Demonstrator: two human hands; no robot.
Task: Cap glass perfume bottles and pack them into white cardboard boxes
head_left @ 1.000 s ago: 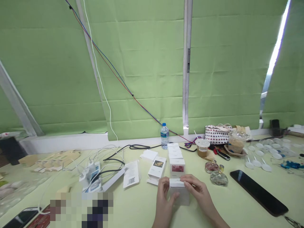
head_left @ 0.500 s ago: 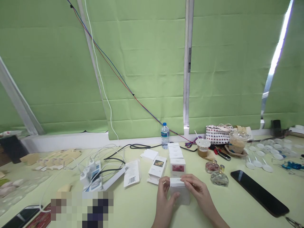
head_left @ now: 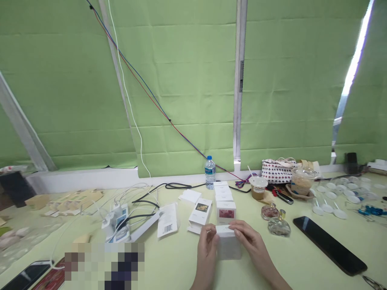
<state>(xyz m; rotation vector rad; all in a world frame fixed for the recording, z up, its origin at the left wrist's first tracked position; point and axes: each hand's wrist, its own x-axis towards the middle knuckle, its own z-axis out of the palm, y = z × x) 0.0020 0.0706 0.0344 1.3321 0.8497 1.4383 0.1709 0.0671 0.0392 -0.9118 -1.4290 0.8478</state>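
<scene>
left hand (head_left: 208, 245) and right hand (head_left: 253, 243) both bare: no gloves, rings or watch visible. forearms bare down to the frame edge, no sleeves in view. nails short, unpainted as far as visible.

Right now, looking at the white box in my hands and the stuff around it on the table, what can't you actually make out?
- White box, head view: its sides are partly covered by the left hand and right hand; the print on it is too small to read.
- Pixelated patch, head view: blurred, so whatever lies there is unknown.
- Phone, head view: cut off by the bottom edge.
- Water bottle label: too small to read.
</scene>
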